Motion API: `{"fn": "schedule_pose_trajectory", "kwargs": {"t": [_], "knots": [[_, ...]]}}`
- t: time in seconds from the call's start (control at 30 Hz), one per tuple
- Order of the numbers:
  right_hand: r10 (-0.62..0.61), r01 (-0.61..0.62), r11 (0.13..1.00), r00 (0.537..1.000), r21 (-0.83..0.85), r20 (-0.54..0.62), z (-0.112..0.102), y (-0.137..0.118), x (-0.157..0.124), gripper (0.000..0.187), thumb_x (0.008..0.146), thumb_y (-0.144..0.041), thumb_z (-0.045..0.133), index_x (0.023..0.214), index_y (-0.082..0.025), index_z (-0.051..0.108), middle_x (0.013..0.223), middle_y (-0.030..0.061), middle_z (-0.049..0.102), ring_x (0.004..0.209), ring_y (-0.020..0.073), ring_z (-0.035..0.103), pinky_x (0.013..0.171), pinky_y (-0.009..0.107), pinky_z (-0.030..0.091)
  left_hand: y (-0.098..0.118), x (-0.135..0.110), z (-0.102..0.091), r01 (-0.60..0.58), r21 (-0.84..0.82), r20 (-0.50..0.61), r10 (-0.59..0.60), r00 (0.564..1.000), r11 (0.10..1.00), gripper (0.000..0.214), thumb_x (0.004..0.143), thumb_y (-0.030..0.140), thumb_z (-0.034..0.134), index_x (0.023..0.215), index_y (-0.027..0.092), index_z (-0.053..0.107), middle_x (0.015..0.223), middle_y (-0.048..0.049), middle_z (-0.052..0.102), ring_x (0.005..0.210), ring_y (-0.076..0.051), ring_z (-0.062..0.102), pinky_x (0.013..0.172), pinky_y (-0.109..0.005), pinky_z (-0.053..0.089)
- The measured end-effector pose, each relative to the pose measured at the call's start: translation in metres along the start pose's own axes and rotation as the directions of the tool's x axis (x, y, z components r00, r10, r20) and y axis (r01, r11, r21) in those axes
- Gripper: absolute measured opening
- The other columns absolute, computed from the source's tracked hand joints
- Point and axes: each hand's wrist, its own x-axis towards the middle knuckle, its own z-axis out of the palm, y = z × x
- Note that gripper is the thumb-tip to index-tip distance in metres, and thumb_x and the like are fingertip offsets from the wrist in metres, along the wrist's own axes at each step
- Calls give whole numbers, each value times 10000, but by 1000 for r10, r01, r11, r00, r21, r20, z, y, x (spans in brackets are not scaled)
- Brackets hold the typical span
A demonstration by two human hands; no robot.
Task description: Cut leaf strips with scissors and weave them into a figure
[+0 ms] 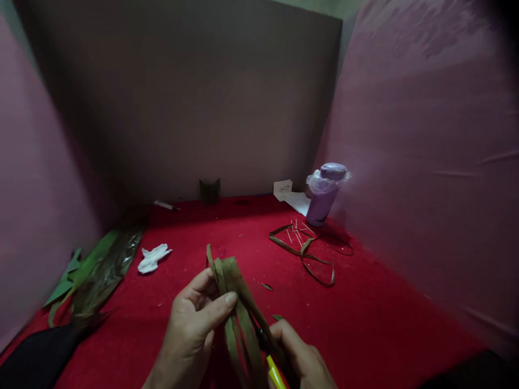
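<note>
My left hand (193, 329) pinches a folded bundle of brownish-green leaf strips (233, 286) between thumb and fingers, low in the middle of the view. My right hand (302, 359) is closed round a tool with a yellow handle (274, 374), its dark tip lying against the strips. The strips hang down between both hands over the red cloth (365, 324).
Loose leaf strips (310, 254) and thin sticks (298, 231) lie to the right, near a purple cup with a plastic cover (324, 194). Crumpled white tissue (152, 258), long green leaves (95, 270), a pen (165, 205), papers (290, 195) and a small leaf piece (210, 190) sit around. Pink walls enclose the sides.
</note>
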Motion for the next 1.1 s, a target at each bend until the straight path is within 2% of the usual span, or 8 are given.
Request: {"fn": "schedule_pose_trajectory", "kwargs": {"t": [0.13,0.23,0.37,0.57,0.7,0.87,1.1], "knots": [[-1,1,1000,1000,23,-7,0,-1,0,385,659,-511,659,777,-189,485,560,-60,390,512,82,352,472,174,314,-3,0,-2,-21,63,47,18,999,998,284,672,164,711,952,201,676,889,-44,703,842,-175,633,729,-232,510],[-4,4,1000,1000,8,-15,0,2,0,422,611,-530,687,773,-199,481,571,-54,393,529,92,371,486,179,328,-3,0,-3,-32,85,51,28,998,996,292,667,163,716,953,211,678,905,-43,703,861,-181,634,744,-234,504],[-24,23,1000,999,-8,-31,-2,8,-2,437,583,-533,703,739,-201,465,554,-59,372,515,90,332,471,189,287,-3,0,-3,-34,90,55,29,998,995,290,660,173,722,943,215,680,901,-41,704,880,-188,633,747,-233,500],[-46,46,999,999,-2,-6,-5,7,-2,386,612,-466,695,711,-192,442,533,-78,322,492,72,250,449,201,206,-5,2,-6,-34,84,91,26,996,996,321,674,170,712,987,223,667,954,-48,692,896,-192,629,764,-248,498],[-43,41,997,999,68,19,-4,5,0,408,603,-481,702,753,-193,455,552,-72,378,505,77,317,456,184,266,-6,2,-6,-32,96,106,21,994,995,315,681,171,708,986,239,662,944,-33,692,894,-179,622,767,-239,495],[-50,35,982,996,183,78,-3,5,3,523,519,-511,759,819,-193,472,631,-43,495,577,109,452,523,188,368,-5,1,-4,-31,138,147,10,989,990,306,681,183,708,981,230,669,931,-40,688,855,-174,611,761,-244,489],[-24,24,997,1000,80,9,-4,2,1,477,527,-496,757,771,-197,477,563,-58,455,521,93,414,481,180,351,-10,1,-8,-21,155,190,-9,982,988,350,683,190,701,1024,247,651,905,-41,671,821,-175,597,747,-264,491]]}}
